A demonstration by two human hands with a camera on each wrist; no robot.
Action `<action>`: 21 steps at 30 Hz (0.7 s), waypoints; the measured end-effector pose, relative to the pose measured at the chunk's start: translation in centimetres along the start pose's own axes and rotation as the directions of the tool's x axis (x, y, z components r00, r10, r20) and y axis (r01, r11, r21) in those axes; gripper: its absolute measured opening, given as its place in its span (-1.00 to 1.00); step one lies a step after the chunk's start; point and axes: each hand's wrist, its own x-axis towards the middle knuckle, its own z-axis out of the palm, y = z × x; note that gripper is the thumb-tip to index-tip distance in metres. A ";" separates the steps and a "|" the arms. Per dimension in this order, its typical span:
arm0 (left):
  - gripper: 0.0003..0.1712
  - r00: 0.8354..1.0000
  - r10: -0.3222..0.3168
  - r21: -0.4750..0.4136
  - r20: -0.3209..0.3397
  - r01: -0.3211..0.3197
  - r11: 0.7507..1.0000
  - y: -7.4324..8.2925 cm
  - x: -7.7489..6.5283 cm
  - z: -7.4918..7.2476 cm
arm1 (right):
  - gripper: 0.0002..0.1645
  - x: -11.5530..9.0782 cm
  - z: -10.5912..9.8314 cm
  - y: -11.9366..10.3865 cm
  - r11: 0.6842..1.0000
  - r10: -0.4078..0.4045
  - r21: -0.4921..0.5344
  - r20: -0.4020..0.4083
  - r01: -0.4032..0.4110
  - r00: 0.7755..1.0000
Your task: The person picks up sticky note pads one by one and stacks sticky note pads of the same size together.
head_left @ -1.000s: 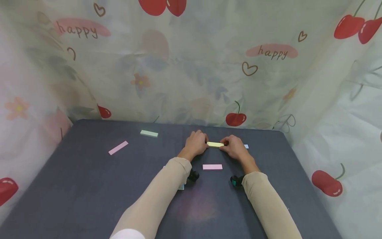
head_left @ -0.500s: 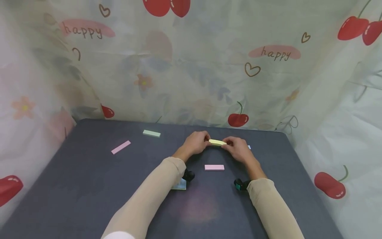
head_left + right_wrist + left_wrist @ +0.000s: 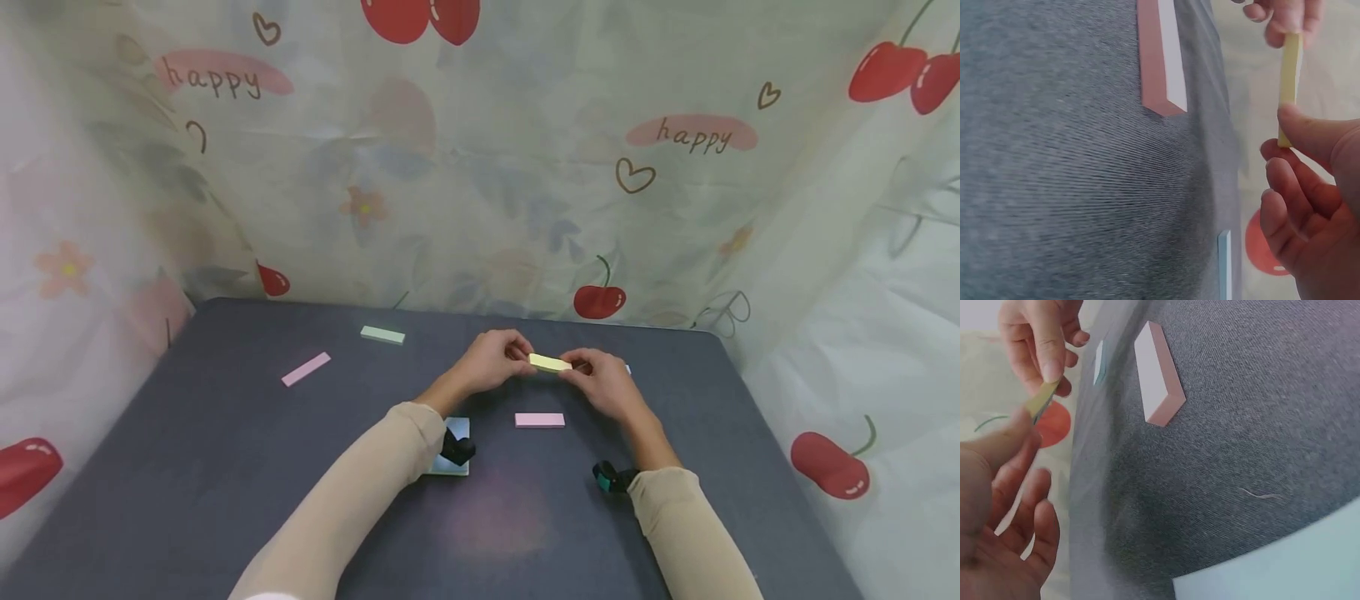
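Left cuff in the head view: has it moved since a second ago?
Yes: the cuff has shifted left, away from the nearer pink block, baring more of the blue pad.

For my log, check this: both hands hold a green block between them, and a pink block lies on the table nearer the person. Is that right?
Not quite: it's a yellow block, not green, as the head view shows. The left hand and right hand do hold it between them, and a pink block lies on the table nearer the person.

Beige sleeves (image 3: 348, 496), black wrist devices (image 3: 458, 450)
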 end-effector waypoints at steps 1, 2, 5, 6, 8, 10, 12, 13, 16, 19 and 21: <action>-0.71 1.000 0.000 -0.025 0.005 0.000 1.000 -0.1 -0.1 0.0 | -0.65 -0.1 0.1 0.0 1.000 -0.012 0.006 0.006 0.012 1.000; -0.71 1.000 -0.001 -0.043 0.010 0.001 0.999 -0.2 -0.3 -0.1 | -0.66 -0.2 0.2 0.0 1.000 -0.024 0.014 0.009 0.024 1.000; -0.72 1.000 0.005 -0.067 0.024 -0.003 0.998 -0.4 -0.6 -0.3 | -0.67 -0.4 0.7 0.1 0.999 -0.047 0.026 0.018 0.047 0.999; -0.73 1.000 0.008 -0.066 0.029 -0.006 0.998 -0.4 -0.7 -0.3 | -0.68 -0.5 0.8 0.1 0.998 -0.051 0.029 0.019 0.051 0.999; -0.74 0.999 0.016 -0.055 0.037 -0.014 0.998 -0.5 -0.8 -0.4 | -0.68 -0.6 1.0 0.1 0.998 -0.057 0.028 0.023 0.056 0.998; -0.76 0.999 0.014 -0.050 0.046 -0.012 0.999 -0.5 -0.9 -0.4 | -0.68 -0.6 1.1 0.2 0.998 -0.057 0.023 0.030 0.056 0.998; -0.76 0.999 0.008 -0.048 0.052 -0.006 0.999 -0.6 -1.0 -0.4 | -0.67 -0.7 1.2 0.2 0.998 -0.055 0.019 0.034 0.054 0.998; -0.75 0.999 0.004 -0.047 0.051 -0.002 0.999 -0.6 -1.0 -0.4 | -0.67 -0.8 1.2 0.1 0.999 -0.051 0.018 0.037 0.051 0.998; -0.72 0.999 -0.017 -0.052 0.047 0.020 0.998 -0.8 -1.1 -0.4 | -0.67 -0.9 1.2 -0.1 0.999 -0.046 0.016 0.037 0.045 0.998; -0.69 0.998 -0.039 -0.056 0.044 0.041 0.998 -1.1 -1.2 -0.3 | -0.66 -1.1 1.1 -0.3 0.999 -0.043 0.017 0.037 0.043 0.998; -0.69 0.998 -0.043 -0.054 0.049 0.046 0.997 -1.2 -1.3 -0.3 | -0.65 -1.3 1.0 -0.3 0.999 -0.041 0.018 0.035 0.040 0.999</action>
